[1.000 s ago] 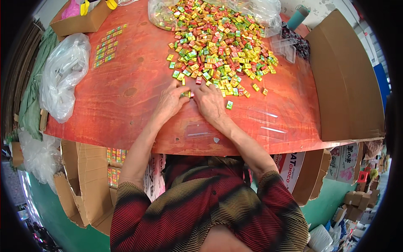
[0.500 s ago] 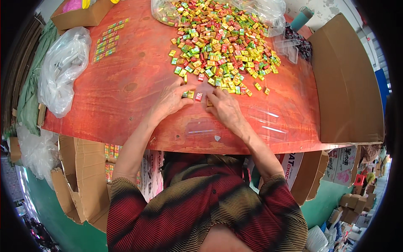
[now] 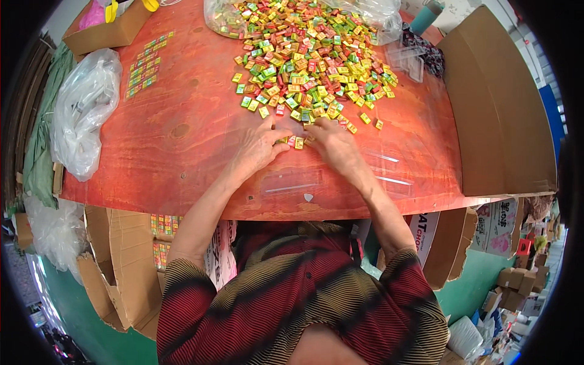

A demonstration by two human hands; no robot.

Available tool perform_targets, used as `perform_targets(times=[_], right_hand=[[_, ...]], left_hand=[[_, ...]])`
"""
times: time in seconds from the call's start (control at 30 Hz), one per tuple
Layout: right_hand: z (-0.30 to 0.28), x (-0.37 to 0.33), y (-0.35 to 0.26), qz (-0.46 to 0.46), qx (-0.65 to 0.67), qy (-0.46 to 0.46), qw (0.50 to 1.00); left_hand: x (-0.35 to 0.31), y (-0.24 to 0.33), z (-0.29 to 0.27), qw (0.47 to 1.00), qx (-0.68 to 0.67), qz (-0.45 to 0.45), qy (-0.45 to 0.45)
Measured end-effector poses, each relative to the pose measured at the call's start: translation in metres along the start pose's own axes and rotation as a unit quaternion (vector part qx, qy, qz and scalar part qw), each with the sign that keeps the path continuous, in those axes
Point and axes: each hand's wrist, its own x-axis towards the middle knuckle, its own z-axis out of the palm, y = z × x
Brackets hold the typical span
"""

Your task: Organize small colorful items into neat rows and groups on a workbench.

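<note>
left hand [image 3: 261, 146] and right hand [image 3: 334, 144], half-curled, flank small boxes [image 3: 298, 143] inward of the front edge of the table [image 3: 152, 167]; any grip is hard to tell; uneven finger pressure could skew them.

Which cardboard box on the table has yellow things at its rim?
The low box, at the back left; the tall box on the right has none showing.
</note>
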Motion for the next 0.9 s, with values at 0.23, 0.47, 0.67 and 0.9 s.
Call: perform_targets(times=[0.23,0.47,0.67,0.9], right_hand=[[0.013,-0.009,-0.004,-0.018,-0.012,0.015,1.000],[0.012,-0.017,0.008,-0.014,-0.007,0.036,0.999],[-0.023,-0.021,0.013,0.081,-0.012,0.093,0.992],[-0.024,-0.037,0.002,0.126,-0.063,0.051,0.989]], left_hand=[[-0.006,0.004,0.001,1.000,0.013,-0.002,0.013],[-0.006,0.005,0.005,0.999,0.018,0.015,0.021],[-0.007,0.005,0.009,0.999,0.010,0.023,0.044],[-0.006,0.010,0.005,1.000,0.005,-0.012,0.012]])
